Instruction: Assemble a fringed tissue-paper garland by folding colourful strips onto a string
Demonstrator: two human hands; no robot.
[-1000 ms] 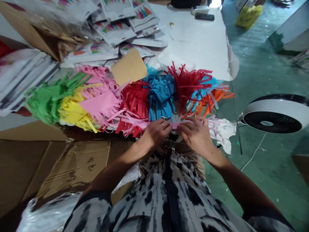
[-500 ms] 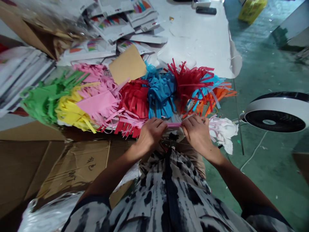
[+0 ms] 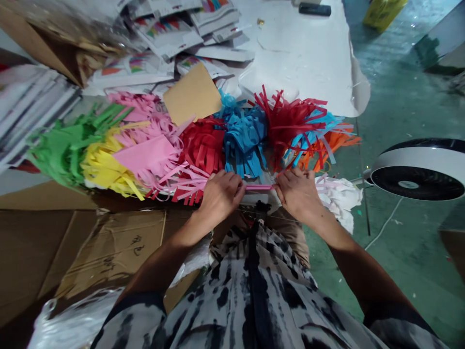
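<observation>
Between my two hands a pink paper tassel (image 3: 258, 187) is stretched into a narrow twisted strip at the table's front edge. My left hand (image 3: 222, 194) is closed round its left part, and loose pink fringe fans out beyond that hand. Closed on the strip's right end is my right hand (image 3: 297, 193). Just past the hands lie a blue fringed paper bundle (image 3: 244, 133), a dark red one (image 3: 203, 148) and another red bundle (image 3: 286, 118). White crumpled paper (image 3: 339, 196) sits right of my right hand.
Pink (image 3: 150, 155), yellow (image 3: 109, 167) and green (image 3: 60, 150) fringe bundles line the left. A tan card (image 3: 192, 94) lies behind, before piled printed packets (image 3: 165, 36). A white fan (image 3: 417, 169) stands at right; cardboard (image 3: 119, 252) is at lower left.
My left hand has shifted slightly left, and a little more of the twisted pink strip shows between my hands. The right hand has barely moved.
</observation>
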